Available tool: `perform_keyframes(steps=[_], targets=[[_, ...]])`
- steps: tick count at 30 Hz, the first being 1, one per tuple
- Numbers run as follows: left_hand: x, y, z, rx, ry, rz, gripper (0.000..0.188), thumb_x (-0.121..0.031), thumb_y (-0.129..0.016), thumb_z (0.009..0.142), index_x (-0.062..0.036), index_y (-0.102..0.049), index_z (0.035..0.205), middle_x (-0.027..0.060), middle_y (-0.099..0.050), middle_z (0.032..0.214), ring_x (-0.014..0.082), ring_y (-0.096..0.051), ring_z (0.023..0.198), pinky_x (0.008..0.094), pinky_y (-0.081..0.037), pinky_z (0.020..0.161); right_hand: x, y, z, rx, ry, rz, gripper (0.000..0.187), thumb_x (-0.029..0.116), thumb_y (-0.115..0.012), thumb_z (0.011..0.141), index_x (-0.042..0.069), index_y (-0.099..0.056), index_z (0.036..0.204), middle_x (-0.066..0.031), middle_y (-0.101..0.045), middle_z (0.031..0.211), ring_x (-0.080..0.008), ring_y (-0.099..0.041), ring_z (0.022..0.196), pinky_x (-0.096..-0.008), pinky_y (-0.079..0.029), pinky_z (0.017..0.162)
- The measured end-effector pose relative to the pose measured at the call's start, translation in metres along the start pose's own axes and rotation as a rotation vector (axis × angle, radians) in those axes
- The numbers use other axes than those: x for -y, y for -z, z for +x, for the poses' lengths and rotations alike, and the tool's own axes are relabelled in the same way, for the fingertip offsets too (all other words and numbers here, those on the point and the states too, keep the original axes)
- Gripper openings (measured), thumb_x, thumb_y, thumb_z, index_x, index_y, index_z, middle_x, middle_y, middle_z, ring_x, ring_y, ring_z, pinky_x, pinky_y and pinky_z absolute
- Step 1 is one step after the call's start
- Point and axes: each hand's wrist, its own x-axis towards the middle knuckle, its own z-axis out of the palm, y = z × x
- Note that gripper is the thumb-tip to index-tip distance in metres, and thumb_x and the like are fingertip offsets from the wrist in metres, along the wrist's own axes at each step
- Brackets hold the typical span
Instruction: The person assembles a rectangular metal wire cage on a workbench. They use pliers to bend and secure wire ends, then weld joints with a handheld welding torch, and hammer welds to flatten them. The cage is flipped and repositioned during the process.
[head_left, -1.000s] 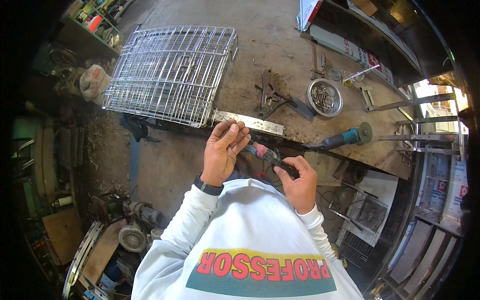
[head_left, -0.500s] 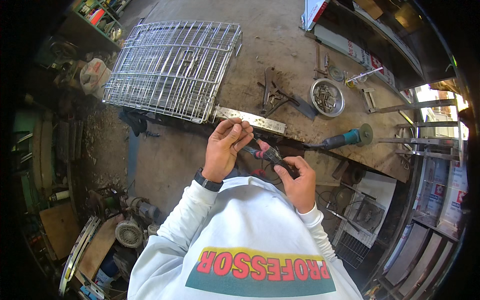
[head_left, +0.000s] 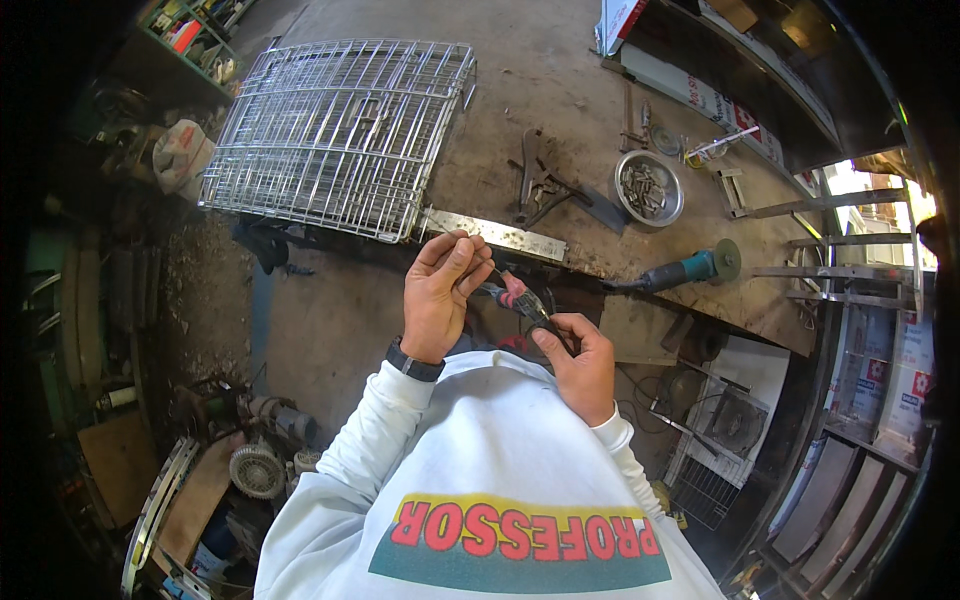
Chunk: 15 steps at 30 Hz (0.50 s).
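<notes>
My right hand (head_left: 582, 368) is closed round the dark handle of what looks like a welding torch (head_left: 530, 305) with a pink nozzle, pointing up and left. The nozzle lies just beside my left hand (head_left: 436, 300), whose thumb and fingertips are pinched together. Whatever they pinch is too small to make out. Both hands are in front of the workbench edge, where a flat metal bar (head_left: 500, 234) lies just beyond my left fingertips. A stack of wire mesh panels (head_left: 330, 150) rests on the bench, left of the bar.
On the bench to the right are an angle grinder (head_left: 690, 269), a dark metal tool (head_left: 560, 196) and a steel bowl (head_left: 677, 205) of small metal pieces. A metal frame (head_left: 850, 273) stands at the far right. A motor (head_left: 257, 470) sits among clutter at lower left.
The view has shifted slightly. My right hand has brought the torch a little left, nearer to my left fingertips. The left hand keeps its pinch.
</notes>
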Motion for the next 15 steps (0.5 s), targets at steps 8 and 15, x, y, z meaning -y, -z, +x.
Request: perform_keyframes(steps=[8, 15], targets=[[-0.0054, -0.0008, -0.0061, -0.018, -0.008, 0.052, 0.019, -0.01, -0.068, 0.099, -0.0022, -0.066, 0.116, 0.0113, -0.074, 0.108, 0.0214, -0.073, 0.1, 0.0335, -0.063, 0.087, 0.0022, 0.0052, -0.0018, 0.029, 0.076, -0.069, 0.021, 0.007, -0.078, 0.088, -0.005, -0.069, 0.103, -0.0107, -0.069, 0.096, -0.015, -0.065, 0.087, -0.0297, -0.052, 0.081], [-0.0097, 0.004, -0.0091, -0.017, 0.002, 0.088, 0.018, -0.011, -0.068, 0.099, -0.0026, -0.067, 0.116, 0.011, -0.074, 0.108, 0.0218, -0.073, 0.101, 0.0349, -0.062, 0.088, -0.0023, 0.0039, -0.0033, 0.039, 0.076, -0.069, 0.021, 0.008, -0.078, 0.087, -0.005, -0.07, 0.101, -0.0107, -0.069, 0.094, -0.016, -0.065, 0.085, -0.0295, -0.052, 0.08]])
